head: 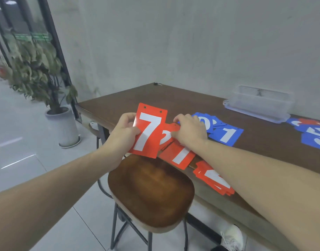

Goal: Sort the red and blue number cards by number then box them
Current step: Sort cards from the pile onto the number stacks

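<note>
Red cards are being handled over the near edge of the brown bench [130, 98] in the head view: the left hand [125, 132] is pinching the red 7 card [149, 130] by its left side, thumb on the face, while the right hand [189, 131] is curling its fingers onto a red 2 card [167, 136] atop a red 1 card [179, 156]. More red cards [212, 180] are lying under the right forearm, blue cards [226, 135] just beyond the right hand, and the clear box [259, 104] is waiting at the wall. These cards look thin, stiff, light and glossy, so pinching the edges seems safest against slipping.
</note>
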